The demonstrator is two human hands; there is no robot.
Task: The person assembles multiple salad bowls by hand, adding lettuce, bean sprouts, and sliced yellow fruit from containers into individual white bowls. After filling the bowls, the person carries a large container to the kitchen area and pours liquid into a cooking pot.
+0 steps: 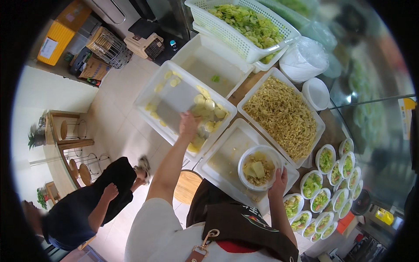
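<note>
- While the right hand (278,185) holds the white bowl (269,152) at its rim, the left hand (189,125) is beside yellow slices (219,113) in a tub (172,99).
- Left hand's grip: cannot tell.

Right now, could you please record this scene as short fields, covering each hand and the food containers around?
Left hand: among pale slices in a white tub; grip unclear
Right hand: holding a white bowl by its side
Bowl contents: pale pieces on top of chopped yellowish food
Ahead, right of centre: tub of yellowish strands
Far side: perforated white basket with chopped leafy greens
Right side: cluster of filled bowls, many showing greens
</note>
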